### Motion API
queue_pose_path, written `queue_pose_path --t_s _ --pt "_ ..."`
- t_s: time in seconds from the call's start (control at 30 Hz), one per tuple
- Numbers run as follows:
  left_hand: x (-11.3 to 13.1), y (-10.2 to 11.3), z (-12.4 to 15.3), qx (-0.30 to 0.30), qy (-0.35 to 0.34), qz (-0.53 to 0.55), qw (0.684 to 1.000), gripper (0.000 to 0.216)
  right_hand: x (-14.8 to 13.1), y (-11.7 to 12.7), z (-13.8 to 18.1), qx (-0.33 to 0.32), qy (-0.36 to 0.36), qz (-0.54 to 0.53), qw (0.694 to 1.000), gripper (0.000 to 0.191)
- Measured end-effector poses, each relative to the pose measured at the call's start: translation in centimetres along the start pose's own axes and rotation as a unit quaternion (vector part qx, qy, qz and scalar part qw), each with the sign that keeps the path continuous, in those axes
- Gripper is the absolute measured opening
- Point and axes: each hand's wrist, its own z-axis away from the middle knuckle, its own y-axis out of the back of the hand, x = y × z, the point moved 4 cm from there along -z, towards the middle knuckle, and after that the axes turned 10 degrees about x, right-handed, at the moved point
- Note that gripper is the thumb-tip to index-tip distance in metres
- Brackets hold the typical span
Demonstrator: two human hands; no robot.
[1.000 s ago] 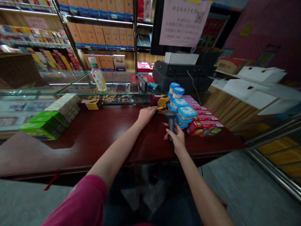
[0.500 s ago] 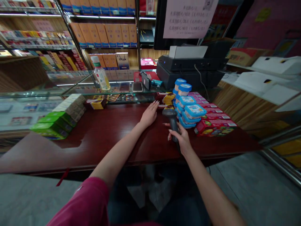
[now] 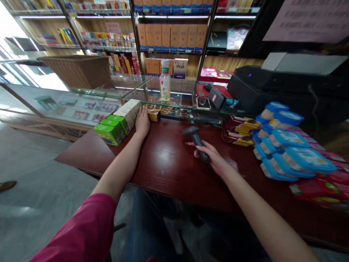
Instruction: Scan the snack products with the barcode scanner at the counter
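My right hand is wrapped round the handle of a dark grey barcode scanner, its head tilted up and to the left above the counter. Far to the left, my left hand reaches out with its fingers extended. They lie against the row of whitish boxes and beside a small stack of yellow-and-brown packets; the fingertips are partly hard to make out. Green boxes continue the row towards me. Another stack of dark red and yellow packets lies right of the scanner.
Blue-lidded tubs are piled at the right, beside red boxes. Behind the wooden counter, a glass case holds up a bottle and a phone. A wicker basket stands at the back left.
My left hand has moved from the right-hand packet stack to the whitish boxes on the left. The view has swung left. My right hand still holds the barcode scanner.
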Motion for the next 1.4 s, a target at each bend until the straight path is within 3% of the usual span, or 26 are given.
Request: queue_pose_path --t_s 0.07,0.17,0.27,0.33,0.43,0.6,0.7,1.03,1.13,1.23,1.3,1.4 --pt "0.0 -0.3 -0.1 -0.012 -0.003 -0.017 1.000 0.061 0.1 -1.2 -0.9 -0.039 -0.027 -0.007 0.999 0.042" --pt "1.0 0.3 0.0 0.025 -0.022 0.003 0.999 0.042 0.3 -1.6 -1.2 -0.066 -0.042 -0.009 0.997 0.045" --pt "2.4 1.3 0.3 0.069 -0.007 0.090 0.993 0.033 0.4 -1.1 -0.6 -0.050 -0.006 -0.030 0.998 0.048" --pt "3.6 1.4 0.5 0.090 0.037 0.186 0.978 0.028 0.4 -0.9 0.0 -0.040 0.021 -0.042 0.998 0.050" --pt "5.5 0.3 1.3 0.070 0.164 0.362 0.915 0.024 0.8 -1.2 0.5 -0.056 0.027 -0.015 0.998 0.055" --pt "8.3 -2.1 3.8 -0.082 0.335 0.543 0.766 0.030 1.3 -2.0 0.5 -0.081 0.006 0.043 0.996 0.062" --pt "8.6 -1.9 4.6 -0.103 0.375 0.551 0.738 0.028 1.4 -2.0 0.4 -0.082 0.015 0.054 0.995 0.063" --pt "8.5 -1.6 4.4 -0.130 0.376 0.543 0.739 0.027 1.2 -1.7 0.5 -0.077 0.043 0.007 0.996 0.059" --pt "8.7 -1.6 4.8 -0.138 0.345 0.547 0.750 0.041 0.9 -0.8 0.9 0.002 0.066 -0.024 0.998 0.055" --pt "10.4 -1.8 5.1 -0.155 0.263 0.544 0.781 0.060 0.6 1.6 2.3 0.134 0.082 -0.052 0.986 0.050" --pt "12.7 -2.0 5.5 -0.171 0.203 0.533 0.803 0.055 0.4 3.9 4.0 0.214 0.092 -0.068 0.970 0.049" --pt "17.6 -2.1 5.9 -0.160 0.103 0.494 0.848 0.029 0.4 7.5 7.2 0.289 0.111 -0.074 0.948 0.051"
